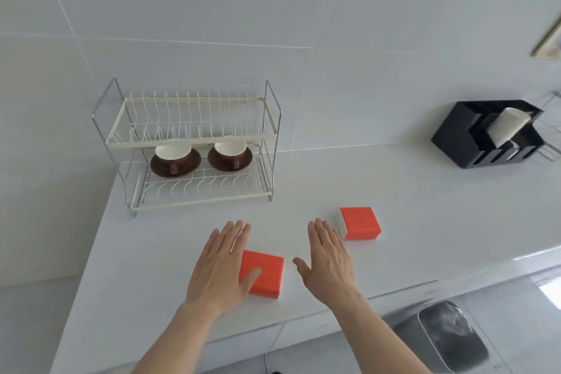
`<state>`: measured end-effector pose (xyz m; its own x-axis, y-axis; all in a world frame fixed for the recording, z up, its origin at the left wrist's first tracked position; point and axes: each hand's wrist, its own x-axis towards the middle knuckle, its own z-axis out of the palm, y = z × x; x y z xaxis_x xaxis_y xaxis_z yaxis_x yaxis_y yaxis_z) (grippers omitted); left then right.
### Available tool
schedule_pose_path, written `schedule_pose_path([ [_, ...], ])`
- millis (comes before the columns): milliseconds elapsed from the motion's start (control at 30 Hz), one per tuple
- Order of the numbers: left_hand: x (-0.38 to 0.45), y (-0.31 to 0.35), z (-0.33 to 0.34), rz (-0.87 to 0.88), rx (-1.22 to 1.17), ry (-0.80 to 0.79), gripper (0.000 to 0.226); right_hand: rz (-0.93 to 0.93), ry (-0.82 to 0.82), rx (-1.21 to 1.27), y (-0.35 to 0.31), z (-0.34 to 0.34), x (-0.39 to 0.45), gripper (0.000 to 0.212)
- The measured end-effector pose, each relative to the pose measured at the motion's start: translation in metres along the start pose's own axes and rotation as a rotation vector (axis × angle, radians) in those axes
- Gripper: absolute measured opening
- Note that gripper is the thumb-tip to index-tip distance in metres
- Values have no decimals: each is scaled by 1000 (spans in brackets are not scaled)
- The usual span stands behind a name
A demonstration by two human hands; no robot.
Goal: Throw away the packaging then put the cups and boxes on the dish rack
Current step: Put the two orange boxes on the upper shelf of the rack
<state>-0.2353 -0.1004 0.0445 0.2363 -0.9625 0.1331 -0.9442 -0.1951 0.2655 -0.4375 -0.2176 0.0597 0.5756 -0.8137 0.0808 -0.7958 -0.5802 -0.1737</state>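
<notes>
Here, both my forearms stretched forward over white worktop (425,191), palms down. My left hand (223,264) flat, fingers spread, holding nothing, thumb lying on top of near orange box (267,275). My right hand (329,261) open wide, empty, thumb out; far orange box (359,223) just beyond fingertips, whether touching unclear. Dish rack (188,146) further back against wall; two white cups (173,150) on brown saucers (230,162) on lower tier, upper tier bare.
</notes>
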Motion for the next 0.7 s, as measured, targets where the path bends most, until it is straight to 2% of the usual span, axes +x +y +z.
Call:
schedule_pose_path([
  [233,8,20,32,42,16,-159,95,112,-39,20,61,10,-3,84],
  [467,31,31,74,48,89,-343,108,175,-135,-11,139,31,30,90],
  [700,59,40,98,-66,85,-409,97,131,-206,-70,198,51,81,95],
])
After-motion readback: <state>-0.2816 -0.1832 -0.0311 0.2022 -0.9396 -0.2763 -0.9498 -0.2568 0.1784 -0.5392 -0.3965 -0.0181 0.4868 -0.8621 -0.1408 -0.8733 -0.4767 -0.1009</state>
